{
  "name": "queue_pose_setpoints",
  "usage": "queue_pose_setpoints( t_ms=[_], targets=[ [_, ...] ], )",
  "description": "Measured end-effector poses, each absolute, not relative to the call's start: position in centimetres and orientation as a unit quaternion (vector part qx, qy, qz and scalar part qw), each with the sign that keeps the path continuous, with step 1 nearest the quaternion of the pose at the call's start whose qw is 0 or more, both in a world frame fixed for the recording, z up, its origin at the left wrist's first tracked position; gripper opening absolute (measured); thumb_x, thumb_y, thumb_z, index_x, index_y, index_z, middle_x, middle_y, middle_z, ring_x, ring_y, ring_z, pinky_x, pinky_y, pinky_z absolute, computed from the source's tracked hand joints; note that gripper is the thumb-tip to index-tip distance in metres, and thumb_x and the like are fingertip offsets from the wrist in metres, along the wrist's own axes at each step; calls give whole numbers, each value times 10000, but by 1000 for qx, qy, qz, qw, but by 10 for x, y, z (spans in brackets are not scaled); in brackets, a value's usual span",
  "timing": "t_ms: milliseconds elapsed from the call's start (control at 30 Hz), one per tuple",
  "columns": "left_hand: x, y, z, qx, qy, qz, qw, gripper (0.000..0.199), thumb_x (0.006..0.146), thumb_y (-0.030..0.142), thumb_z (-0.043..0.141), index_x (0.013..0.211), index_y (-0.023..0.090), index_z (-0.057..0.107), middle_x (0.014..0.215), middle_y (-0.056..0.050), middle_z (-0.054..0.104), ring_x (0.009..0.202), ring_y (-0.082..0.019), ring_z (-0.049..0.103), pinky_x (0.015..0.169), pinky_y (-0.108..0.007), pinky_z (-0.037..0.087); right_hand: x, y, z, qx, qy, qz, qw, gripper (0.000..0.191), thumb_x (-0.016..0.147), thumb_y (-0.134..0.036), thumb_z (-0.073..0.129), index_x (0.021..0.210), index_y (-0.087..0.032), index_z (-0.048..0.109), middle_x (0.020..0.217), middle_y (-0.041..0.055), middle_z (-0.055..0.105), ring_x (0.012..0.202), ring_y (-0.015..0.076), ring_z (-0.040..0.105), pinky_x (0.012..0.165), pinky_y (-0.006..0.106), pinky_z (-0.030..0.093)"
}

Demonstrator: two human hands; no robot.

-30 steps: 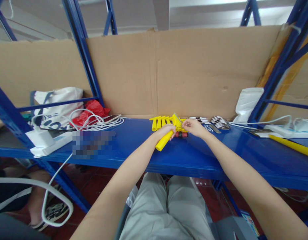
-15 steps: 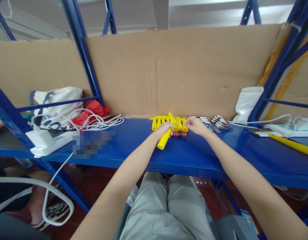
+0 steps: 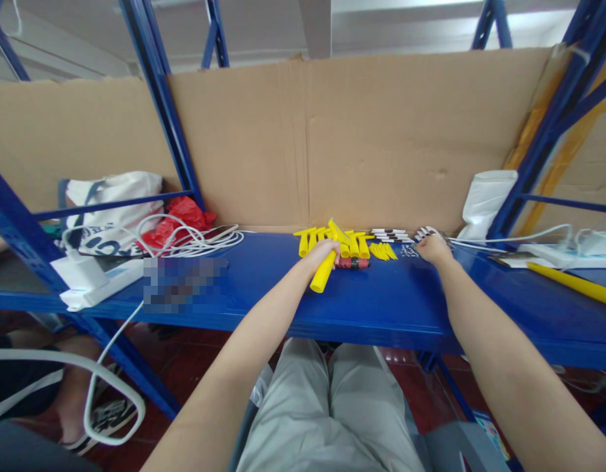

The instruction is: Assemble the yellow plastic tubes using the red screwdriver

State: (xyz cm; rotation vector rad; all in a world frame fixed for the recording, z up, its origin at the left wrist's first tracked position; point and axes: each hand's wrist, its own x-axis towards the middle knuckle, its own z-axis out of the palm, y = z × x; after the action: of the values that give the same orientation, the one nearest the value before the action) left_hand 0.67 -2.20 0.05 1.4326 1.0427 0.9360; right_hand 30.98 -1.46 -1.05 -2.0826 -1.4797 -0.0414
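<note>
My left hand is closed around a yellow plastic handle; the handle's wide round end points toward me and its angled head shows beyond the fingers. Several similar yellow handles lie in a row just behind it. A dark red and black tool, partly covered, lies beside that hand. Farther right, my right hand reaches down with bent fingers at a group of small silver parts. Whatever its fingertips grip is too small to make out. Small flat yellow pieces lie between the two hands.
Black-and-white strips and fanned metal pieces lie along the cardboard backboard. White cables, a red bag and a power strip are left. A yellow tube lies right. Blue posts frame the bench.
My right hand has moved right, from the row of yellow handles to the small silver parts, uncovering the flat yellow pieces. My left hand keeps its hold, almost still.
</note>
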Motion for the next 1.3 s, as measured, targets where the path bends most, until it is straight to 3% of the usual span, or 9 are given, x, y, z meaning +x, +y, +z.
queue_pose_setpoints(
  t_ms=[133, 333, 500, 633, 833, 900, 1000, 1133, 1300],
  targets=[
    [6, -21, 0, 607, 438, 389, 536, 123, 615, 106, 479, 542, 196, 438, 390, 16, 463, 319, -93, 405, 395, -216, 354, 301, -16, -10, -812, -534, -3, 235, 229, 702, -63, 533, 522, -203, 510, 712, 140, 654, 959, 314, 668, 832, 374, 497],
    [7, -16, -4, 622, 437, 364, 538, 93, 607, 127, 492, 553, 194, 455, 395, 23, 451, 326, -84, 399, 390, -205, 341, 299, -18, -12, -822, -527, 6, 215, 146, 741, -95, 528, 706, -159, 654, 920, 192, 698, 1037, 317, 658, 873, 374, 495],
    [6, -10, -9, 634, 428, 349, 541, 61, 577, 146, 540, 620, 180, 513, 427, 24, 470, 360, -92, 430, 399, -204, 349, 300, -17, -15, -833, -512, 7, 209, 195, 758, -126, 541, 860, -114, 707, 1035, 232, 689, 1075, 327, 647, 870, 387, 497],
    [5, -9, -10, 631, 419, 347, 553, 72, 568, 156, 527, 634, 181, 512, 428, 24, 457, 365, -90, 420, 391, -200, 330, 295, -18, -11, -823, -521, -10, 226, 218, 774, -150, 529, 862, -106, 724, 1030, 238, 695, 1048, 328, 658, 849, 375, 498],
    [5, -16, -1, 595, 384, 314, 633, 84, 607, 171, 469, 552, 204, 414, 399, 12, 412, 356, -80, 361, 385, -204, 281, 262, -16, 2, -768, -552, -34, 323, 216, 812, -204, 515, 820, -130, 718, 851, 154, 722, 917, 256, 675, 780, 303, 491],
    [5, -20, 2, 587, 366, 305, 654, 98, 617, 176, 465, 546, 207, 405, 397, 8, 400, 367, -84, 355, 391, -209, 263, 244, -18, 6, -732, -553, 39, 396, 222, 845, -244, 505, 773, -132, 682, 686, 103, 678, 705, 199, 647, 635, 266, 481],
    [6, -26, 6, 589, 344, 294, 669, 109, 633, 181, 472, 547, 207, 412, 407, 1, 396, 384, -91, 342, 415, -225, 255, 216, -27, 12, -646, -516, 249, 504, 290, 943, -316, 423, 774, -154, 594, 541, 26, 568, 436, 100, 475, 441, 208, 381],
    [8, -34, 10, 598, 344, 279, 668, 121, 691, 179, 465, 577, 204, 436, 435, -6, 404, 401, -98, 320, 448, -248, 272, 193, -38, 16, -537, -468, 516, 476, 375, 996, -427, 320, 779, -184, 506, 503, 14, 544, 388, 105, 467, 402, 212, 395],
    [9, -40, 14, 599, 343, 274, 670, 185, 751, 157, 400, 583, 189, 471, 439, -21, 401, 409, -104, 305, 459, -252, 265, 186, -41, 16, -425, -458, 631, 460, 425, 1018, -413, 254, 805, -167, 527, 528, 24, 560, 396, 90, 465, 416, 187, 406]
  ],
)
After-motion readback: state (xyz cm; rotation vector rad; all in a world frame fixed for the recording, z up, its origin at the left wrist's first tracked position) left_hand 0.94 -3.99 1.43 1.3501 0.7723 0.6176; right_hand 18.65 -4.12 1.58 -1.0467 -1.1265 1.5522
